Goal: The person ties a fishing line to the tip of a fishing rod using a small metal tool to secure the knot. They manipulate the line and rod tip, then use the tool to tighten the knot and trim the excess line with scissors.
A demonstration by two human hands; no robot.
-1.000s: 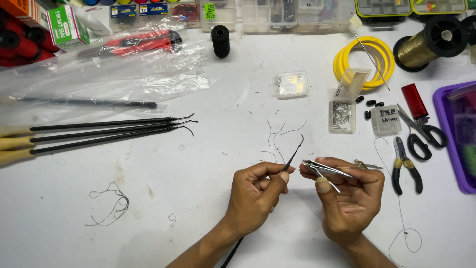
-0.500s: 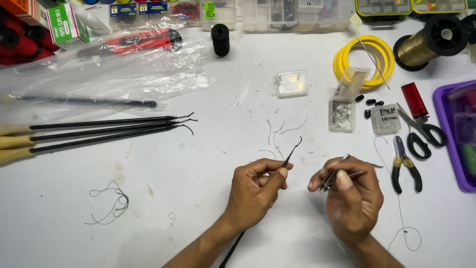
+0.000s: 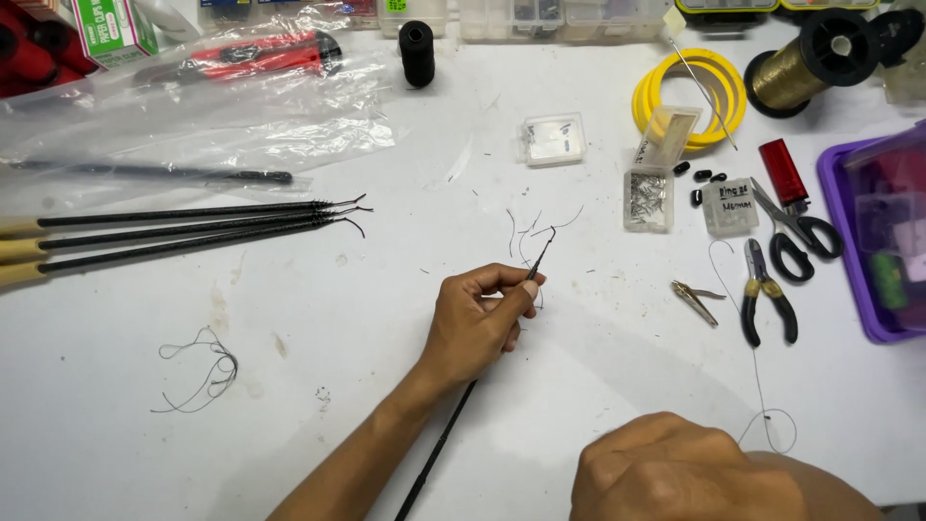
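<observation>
My left hand point(image 3: 477, 323) pinches a thin black rod point(image 3: 453, 425) close to its tip, where a small wire hook point(image 3: 546, 241) points up and away. The rod's shaft runs back under my forearm toward the table's near edge. My right hand point(image 3: 675, 473) rests low in the view near the front edge, curled into a fist, and nothing shows in it. A small metal tweezer-like tool point(image 3: 696, 300) lies on the white table point(image 3: 367, 318) to the right of my left hand, with no hand on it. Short clipped wire pieces point(image 3: 526, 227) lie just beyond the hook.
Three long black rods with wooden handles point(image 3: 193, 232) lie at left. Pliers point(image 3: 767, 299), scissors point(image 3: 796, 232), small clear boxes point(image 3: 648, 198), a yellow coil point(image 3: 690, 96), a gold spool point(image 3: 801, 72) and a purple bin point(image 3: 883, 232) crowd the right. Plastic bags point(image 3: 212, 116) cover the back left. A thin line loop point(image 3: 193, 371) lies front left.
My right hand has let go of the small metal tool, which now lies on the table, and has drawn back toward me into a fist. My left hand keeps the rod in place.
</observation>
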